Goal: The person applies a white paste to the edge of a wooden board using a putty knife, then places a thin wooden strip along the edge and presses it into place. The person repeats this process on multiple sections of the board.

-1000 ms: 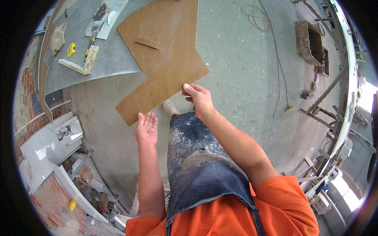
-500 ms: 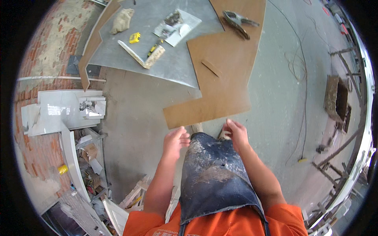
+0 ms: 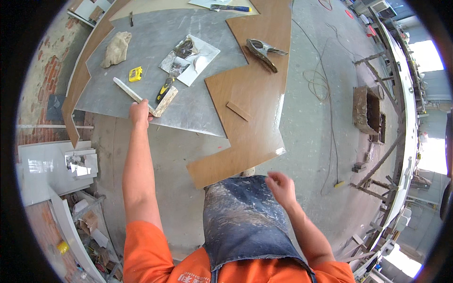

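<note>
Reaching to the near edge of the grey tabletop (image 3: pixel 188 113), my left hand (image 3: pixel 139 113) is closed on a dirty white L-shaped square (image 3: pixel 163 101) close to its corner. A yellow-and-black handled tool (image 3: pixel 164 89) lies against the square's shorter arm. My right hand (image 3: pixel 281 187) hovers in front of my stained dark apron (image 3: pixel 247 212), its fingers curled and nothing visible in them. Between the hands, a brown wood-look panel (image 3: pixel 255 108) with a stepped outline overhangs the table towards me. A small brown strip (image 3: pixel 239 111) rests on it.
On the table lie a yellow tape measure (image 3: pixel 135 74), a pale cloth (image 3: pixel 116 49) and a sheet with pictures (image 3: pixel 189 59). A large spring clamp (image 3: pixel 262 54) sits on the panel. Cables (image 3: pixel 330 118) run along the floor at right; white boards (image 3: pixel 42 165) lean at left.
My left hand has gone from near the panel's front edge forward and left onto the L-shaped square. My right hand has drawn back from the panel edge. The whole view has shifted.
</note>
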A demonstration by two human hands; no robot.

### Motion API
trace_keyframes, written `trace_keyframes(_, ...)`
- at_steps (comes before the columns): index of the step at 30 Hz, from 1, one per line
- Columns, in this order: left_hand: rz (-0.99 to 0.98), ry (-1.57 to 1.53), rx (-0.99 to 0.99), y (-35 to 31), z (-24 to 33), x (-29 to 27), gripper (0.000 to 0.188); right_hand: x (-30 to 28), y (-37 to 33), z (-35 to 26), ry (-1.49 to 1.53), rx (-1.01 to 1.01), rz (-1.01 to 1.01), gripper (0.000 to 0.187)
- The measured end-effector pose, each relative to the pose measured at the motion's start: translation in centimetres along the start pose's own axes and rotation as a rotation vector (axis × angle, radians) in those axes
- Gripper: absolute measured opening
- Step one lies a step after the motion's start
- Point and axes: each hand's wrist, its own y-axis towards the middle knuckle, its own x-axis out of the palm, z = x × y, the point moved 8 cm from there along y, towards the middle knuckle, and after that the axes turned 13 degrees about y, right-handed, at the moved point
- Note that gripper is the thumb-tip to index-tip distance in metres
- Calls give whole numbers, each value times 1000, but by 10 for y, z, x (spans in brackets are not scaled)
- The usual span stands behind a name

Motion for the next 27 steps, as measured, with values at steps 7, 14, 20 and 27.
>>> trace_keyframes(7,57,-382,162,-26,-53,-60,29,63,128,-149,-491,-602,159,41)
trace_keyframes(14,243,-377,90,-193,-166,-179,32,68,232,-161,-594,-590,-61,32)
trace_keyframes(20,404,-514,-105,-374,-183,-189,44,78,239,-215,-354,-1214,-154,25)
trace_keyframes(27,591,-367,-308,-521,-171,-136,39,133,256,-203,64,-848,-492,29)
